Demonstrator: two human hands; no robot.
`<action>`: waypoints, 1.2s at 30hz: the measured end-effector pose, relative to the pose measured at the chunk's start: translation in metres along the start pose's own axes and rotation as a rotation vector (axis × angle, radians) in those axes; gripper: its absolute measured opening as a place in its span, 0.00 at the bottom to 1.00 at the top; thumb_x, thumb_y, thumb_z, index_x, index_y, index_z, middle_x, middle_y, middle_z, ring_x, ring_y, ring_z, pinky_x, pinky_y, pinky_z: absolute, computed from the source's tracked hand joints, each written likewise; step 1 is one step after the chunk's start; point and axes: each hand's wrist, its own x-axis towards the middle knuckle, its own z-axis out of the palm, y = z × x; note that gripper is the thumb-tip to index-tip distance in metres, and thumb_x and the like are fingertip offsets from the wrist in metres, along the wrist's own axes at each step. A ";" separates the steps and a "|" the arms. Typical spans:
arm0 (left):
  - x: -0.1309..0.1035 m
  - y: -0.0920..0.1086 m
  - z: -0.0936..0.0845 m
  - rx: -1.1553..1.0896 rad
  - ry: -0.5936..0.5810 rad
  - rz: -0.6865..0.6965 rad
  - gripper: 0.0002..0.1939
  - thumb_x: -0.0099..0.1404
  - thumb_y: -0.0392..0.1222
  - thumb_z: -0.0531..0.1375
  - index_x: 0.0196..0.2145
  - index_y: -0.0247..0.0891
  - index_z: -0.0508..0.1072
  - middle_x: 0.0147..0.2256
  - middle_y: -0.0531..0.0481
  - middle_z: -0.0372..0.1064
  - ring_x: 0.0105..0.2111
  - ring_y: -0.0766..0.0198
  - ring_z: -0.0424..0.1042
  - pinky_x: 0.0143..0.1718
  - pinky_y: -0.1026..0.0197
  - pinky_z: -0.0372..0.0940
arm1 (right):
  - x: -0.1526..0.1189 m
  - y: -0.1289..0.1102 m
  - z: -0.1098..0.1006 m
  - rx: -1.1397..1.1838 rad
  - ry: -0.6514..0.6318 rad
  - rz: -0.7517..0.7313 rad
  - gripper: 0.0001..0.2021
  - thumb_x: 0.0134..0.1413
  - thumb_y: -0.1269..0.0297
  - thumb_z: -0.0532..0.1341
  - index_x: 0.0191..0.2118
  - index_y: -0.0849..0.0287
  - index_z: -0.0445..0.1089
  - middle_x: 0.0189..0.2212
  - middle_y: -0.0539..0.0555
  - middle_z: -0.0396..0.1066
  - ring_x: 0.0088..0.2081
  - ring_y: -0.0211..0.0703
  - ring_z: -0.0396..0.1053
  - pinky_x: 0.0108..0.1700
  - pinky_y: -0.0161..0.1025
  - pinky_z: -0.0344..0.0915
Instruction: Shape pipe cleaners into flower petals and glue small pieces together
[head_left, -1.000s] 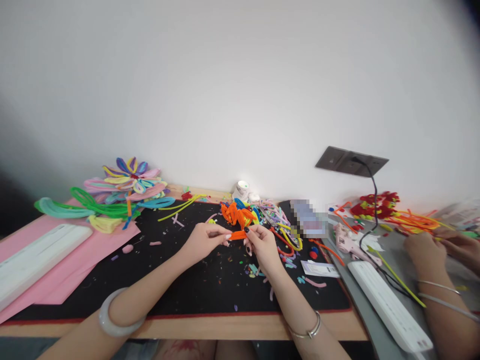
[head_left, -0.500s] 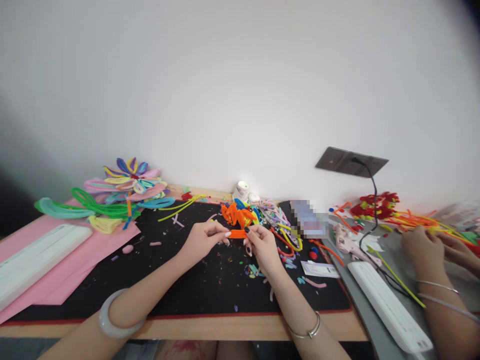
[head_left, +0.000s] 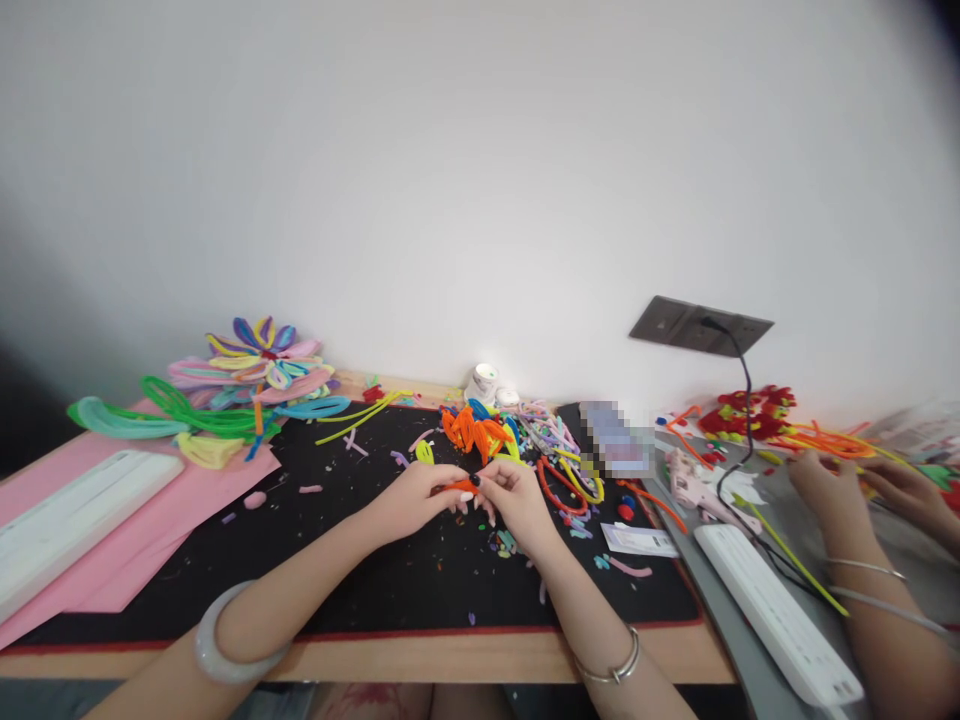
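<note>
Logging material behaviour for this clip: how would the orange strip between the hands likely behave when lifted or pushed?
The orange strip is probably light, as the left hand and right hand merely pinch it. It likely bends yet keeps its shape, since the orange loops beyond it lie curved, untouched.

Orange strip [head_left: 455,487] in left fingers [head_left: 445,474] and right fingers [head_left: 493,487]

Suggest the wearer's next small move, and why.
Perhaps press the narrow, fuzzy orange strip together: the bare left hand and bare right hand both pinch it, close to each other, with only a short length showing between them.
</note>
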 end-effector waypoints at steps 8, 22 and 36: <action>-0.004 0.008 0.002 0.037 -0.141 -0.018 0.18 0.69 0.48 0.56 0.23 0.39 0.71 0.23 0.50 0.77 0.26 0.62 0.73 0.33 0.64 0.65 | -0.005 -0.006 0.003 -0.047 -0.065 0.002 0.11 0.47 0.58 0.69 0.24 0.56 0.68 0.15 0.45 0.70 0.15 0.32 0.57 0.18 0.30 0.52; -0.004 0.005 0.005 0.003 -0.080 -0.001 0.21 0.73 0.53 0.53 0.25 0.41 0.68 0.21 0.52 0.74 0.25 0.62 0.73 0.34 0.62 0.66 | -0.004 -0.001 0.001 -0.105 -0.149 -0.029 0.21 0.58 0.42 0.64 0.27 0.54 0.63 0.15 0.44 0.66 0.15 0.33 0.53 0.18 0.32 0.48; -0.007 0.005 0.004 0.607 -0.024 0.186 0.18 0.74 0.37 0.50 0.25 0.41 0.65 0.25 0.50 0.71 0.28 0.59 0.72 0.32 0.61 0.61 | -0.006 0.002 0.003 -0.364 -0.175 -0.119 0.22 0.66 0.49 0.54 0.22 0.54 0.59 0.17 0.45 0.59 0.20 0.38 0.55 0.26 0.36 0.51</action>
